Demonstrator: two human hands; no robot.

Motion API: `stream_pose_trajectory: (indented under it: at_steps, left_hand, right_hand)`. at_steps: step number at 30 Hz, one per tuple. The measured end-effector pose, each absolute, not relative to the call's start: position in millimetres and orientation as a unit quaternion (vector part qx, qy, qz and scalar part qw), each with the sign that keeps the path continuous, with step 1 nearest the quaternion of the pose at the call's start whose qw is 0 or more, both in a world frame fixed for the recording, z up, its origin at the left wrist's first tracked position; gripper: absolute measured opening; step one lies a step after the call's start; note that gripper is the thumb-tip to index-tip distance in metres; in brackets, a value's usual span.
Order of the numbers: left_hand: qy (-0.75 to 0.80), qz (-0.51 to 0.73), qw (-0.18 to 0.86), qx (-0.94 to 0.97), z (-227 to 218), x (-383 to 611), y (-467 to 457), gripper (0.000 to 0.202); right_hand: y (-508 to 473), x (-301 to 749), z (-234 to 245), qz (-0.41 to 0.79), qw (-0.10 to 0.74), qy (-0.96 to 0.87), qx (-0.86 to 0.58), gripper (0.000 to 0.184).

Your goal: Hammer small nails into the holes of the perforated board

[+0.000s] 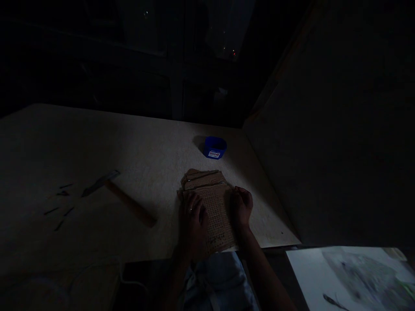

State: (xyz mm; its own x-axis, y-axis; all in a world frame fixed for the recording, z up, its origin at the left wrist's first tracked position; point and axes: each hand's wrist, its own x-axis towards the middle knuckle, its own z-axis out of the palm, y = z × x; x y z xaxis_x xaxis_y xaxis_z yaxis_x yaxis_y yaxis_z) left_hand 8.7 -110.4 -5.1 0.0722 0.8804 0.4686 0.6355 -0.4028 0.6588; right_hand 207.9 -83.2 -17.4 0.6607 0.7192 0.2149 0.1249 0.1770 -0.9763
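A stack of brown, rough-edged sheets dotted with rows of small marks or holes [215,207], perhaps cardboard, lies at the table's near edge, with dark handwriting near its bottom. My left hand [194,218], with a ring on one finger, rests on the left side of the top sheet, fingers slightly bent and apart. At the right edge, my right hand [242,205] has its fingers curled together and appears to pinch the sheet's border. Dim light hides the fingertips' exact contact. Beyond the stack stands a blue plastic tub [215,147] with a white label.
To the left lies a hammer [129,203] with a wooden handle. Several thin dark pieces [68,211] are scattered beside its head. A panel [324,129] rises along the table's right side. At lower right is a white printed sheet [304,268]; a pale cable [121,270] hangs at lower left.
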Motion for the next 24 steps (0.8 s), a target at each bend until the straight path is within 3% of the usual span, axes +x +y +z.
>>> stream_pose_trajectory:
  at_steps: [4, 8, 24]
  left_hand:
    - [0.596, 0.455, 0.152, 0.644, -7.4, 9.5, -110.8, 0.061]
    - [0.603, 0.472, 0.186, 0.616, -8.7, 7.2, -108.3, 0.074]
    - [0.574, 0.563, 0.165, 0.571, -4.9, -5.0, -117.5, 0.060]
  right_hand:
    - [-83.6, 206.0, -15.6, 0.216, 0.664, -0.379, -0.607, 0.031]
    - [-78.3, 208.6, -17.8, 0.227, 0.586, -0.458, -0.629, 0.043]
    - [-59.0, 224.0, -30.9, 0.245, 0.574, -0.494, -0.606, 0.032]
